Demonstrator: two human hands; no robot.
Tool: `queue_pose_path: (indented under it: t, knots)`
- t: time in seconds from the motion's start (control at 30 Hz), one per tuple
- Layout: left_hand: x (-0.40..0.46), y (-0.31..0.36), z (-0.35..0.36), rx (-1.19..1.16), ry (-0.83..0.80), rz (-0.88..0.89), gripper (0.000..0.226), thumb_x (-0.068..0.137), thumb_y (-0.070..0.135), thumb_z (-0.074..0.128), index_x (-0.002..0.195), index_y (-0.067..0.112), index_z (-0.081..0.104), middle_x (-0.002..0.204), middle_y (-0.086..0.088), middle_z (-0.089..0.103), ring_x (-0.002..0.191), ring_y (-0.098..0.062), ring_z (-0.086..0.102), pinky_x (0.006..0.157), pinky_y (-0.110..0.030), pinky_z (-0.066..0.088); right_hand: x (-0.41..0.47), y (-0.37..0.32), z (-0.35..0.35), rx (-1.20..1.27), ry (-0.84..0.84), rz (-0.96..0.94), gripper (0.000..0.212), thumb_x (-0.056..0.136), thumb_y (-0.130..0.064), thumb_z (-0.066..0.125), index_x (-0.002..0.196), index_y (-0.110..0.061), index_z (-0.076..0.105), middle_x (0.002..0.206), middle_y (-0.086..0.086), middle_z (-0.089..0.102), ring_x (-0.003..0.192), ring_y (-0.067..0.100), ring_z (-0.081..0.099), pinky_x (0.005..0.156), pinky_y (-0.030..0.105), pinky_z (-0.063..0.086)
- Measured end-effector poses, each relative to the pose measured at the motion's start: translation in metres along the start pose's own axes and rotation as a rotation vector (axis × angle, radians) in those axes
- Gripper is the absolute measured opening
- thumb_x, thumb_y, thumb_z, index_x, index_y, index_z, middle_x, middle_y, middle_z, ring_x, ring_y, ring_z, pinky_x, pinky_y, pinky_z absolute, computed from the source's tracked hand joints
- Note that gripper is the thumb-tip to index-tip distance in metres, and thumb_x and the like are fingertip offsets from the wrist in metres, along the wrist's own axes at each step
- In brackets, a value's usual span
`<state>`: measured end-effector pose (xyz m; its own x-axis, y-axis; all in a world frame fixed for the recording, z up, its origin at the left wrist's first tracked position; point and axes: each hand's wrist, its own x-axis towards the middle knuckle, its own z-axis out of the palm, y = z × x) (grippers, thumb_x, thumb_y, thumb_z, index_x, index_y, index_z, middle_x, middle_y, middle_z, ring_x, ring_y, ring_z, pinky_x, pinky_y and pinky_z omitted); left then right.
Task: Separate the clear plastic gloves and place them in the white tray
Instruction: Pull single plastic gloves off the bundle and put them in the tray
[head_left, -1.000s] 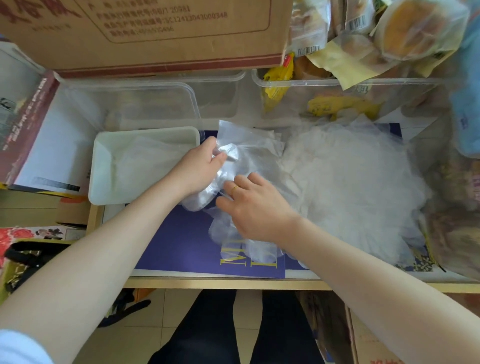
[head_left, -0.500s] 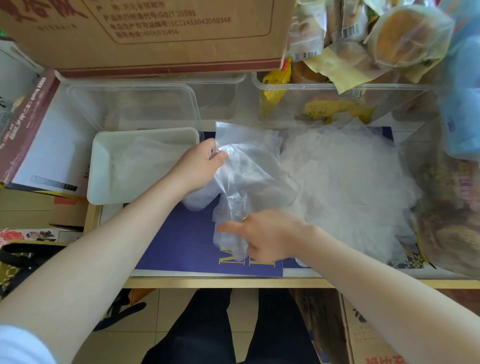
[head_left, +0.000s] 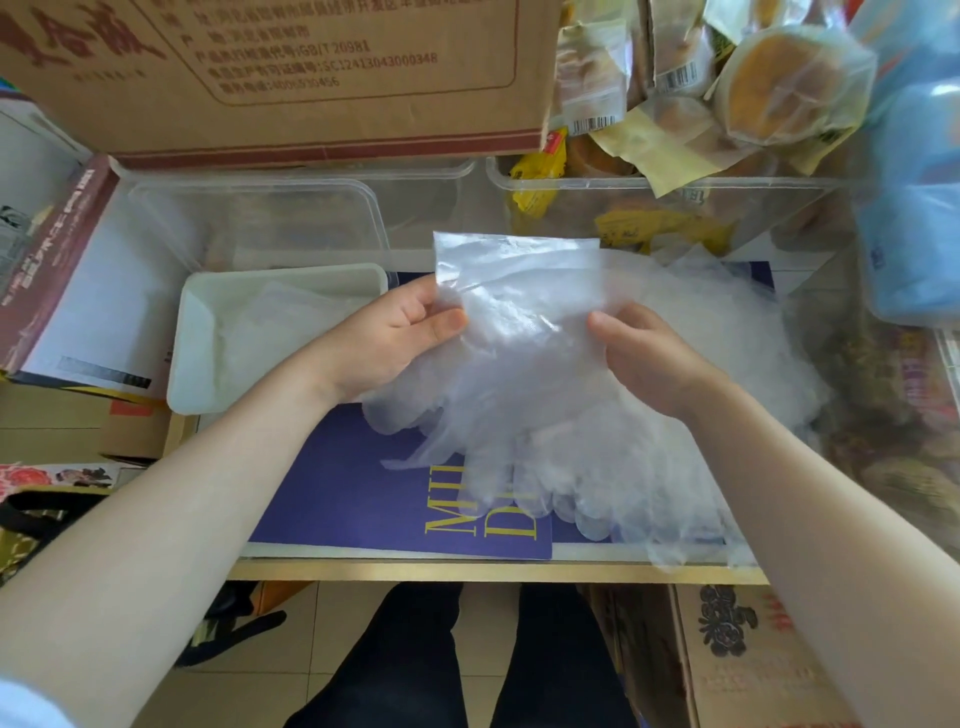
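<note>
Left hand: the left hand (head_left: 400, 338) pinches the left edge of the held gloves (head_left: 519, 322) between thumb and fingers, near the cuff end.
Right hand: the right hand (head_left: 639, 358) grips the right side of the same gloves, thumb on the near face, fingers hidden behind the film.
Held gloves: raised above the surface (head_left: 493, 570), cuffs up, fingers hanging toward the purple book (head_left: 353, 493). How many layers are held cannot be told.
Loose pile: the heap of gloves (head_left: 727, 364) lies just right of the hands, partly behind the held ones.
White tray (head_left: 182, 364): just left of the left hand, with clear film already lying in it.
Stage: judged as peeling layers apart before transfer.
Risk, sticking: thin film clings, so two gloves may go across as one.
Risk, drag: hanging fingers touch the heap and could pull more gloves off the front edge.
Risk, tear: a hard pull at the cuff could rip the film.
Risk, miss: a light glove may drift past the tray rim.
</note>
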<state>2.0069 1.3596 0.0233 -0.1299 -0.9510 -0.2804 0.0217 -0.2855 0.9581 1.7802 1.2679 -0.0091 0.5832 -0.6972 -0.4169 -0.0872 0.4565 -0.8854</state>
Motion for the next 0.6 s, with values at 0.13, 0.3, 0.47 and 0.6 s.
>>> queue_pose_path:
  t: [0.13,0.3,0.47,0.6]
  knots:
    - [-0.003,0.0,-0.002,-0.04,-0.01,-0.033,0.011,0.092,0.013,0.05,0.101,0.013,0.054,0.086,0.011,0.071,0.083,-0.004,0.067,0.073,-0.018,0.051,-0.002,-0.008,0.002,0.05,-0.169,0.1,0.013,0.061,-0.024,0.082,0.056,-0.016,0.073,0.056,-0.009,0.066,0.054,-0.001,0.062,0.057,0.011,0.046]
    - [-0.002,-0.002,-0.001,-0.048,-0.024,-0.053,0.023,0.09,0.003,0.048,0.11,0.013,0.053,0.094,0.007,0.072,0.09,-0.007,0.067,0.077,-0.021,0.052,-0.006,-0.017,0.01,-0.105,-0.022,0.137,0.06,0.098,-0.02,0.043,0.041,-0.021,0.059,0.033,-0.016,0.044,0.031,-0.004,0.043,0.042,0.004,0.033]
    - [0.005,0.003,0.005,0.032,0.094,-0.006,0.021,0.095,-0.002,0.042,0.099,0.015,0.055,0.089,0.011,0.07,0.088,-0.004,0.065,0.082,-0.02,0.05,-0.01,-0.015,0.002,-0.016,0.051,0.28,0.027,0.089,-0.046,0.051,0.081,-0.022,0.06,0.077,-0.004,0.064,0.069,0.008,0.061,0.063,0.017,0.047]
    - [0.006,0.007,0.005,0.068,0.162,0.011,0.026,0.096,-0.001,0.041,0.103,0.02,0.056,0.092,0.016,0.071,0.092,-0.001,0.065,0.081,-0.016,0.048,-0.017,-0.013,0.003,-0.205,-0.152,0.223,0.011,0.072,-0.023,0.067,0.08,-0.016,0.066,0.069,-0.006,0.069,0.061,0.007,0.063,0.059,0.018,0.05]
